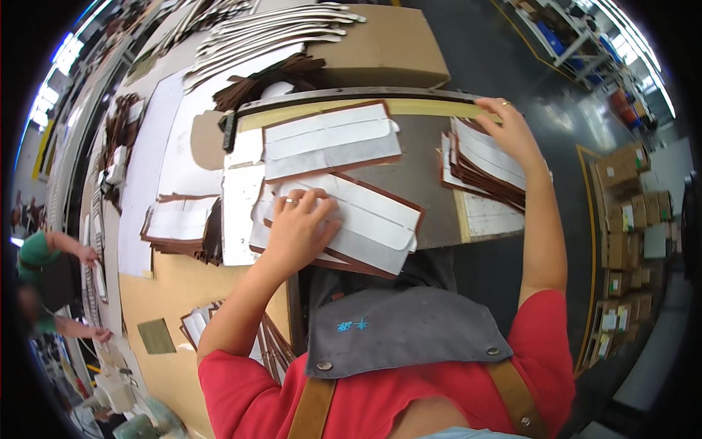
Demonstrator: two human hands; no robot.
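My left hand [301,223] rests on a brown-edged panel [380,227] faced with white sheet, its fingers bent and slightly apart on the surface. That panel lies at a slant over others, near the front edge of the work board. Beyond it lies another white-faced brown panel [329,143], roughly level with the board's far edge. My right hand [512,135] hovers over or lightly touches the far end of a stack of similar panels [486,164] at the right. Its thumb and fingers are apart, with nothing seen between them.
A metal bar [358,93] runs along the board's far edge, with a cardboard box [387,47] behind it. Bundled strips [270,33] and a panel stack [183,223] lie to the left. At far left a co-worker's green sleeve [40,249] shows. Cartons [625,219] stand right.
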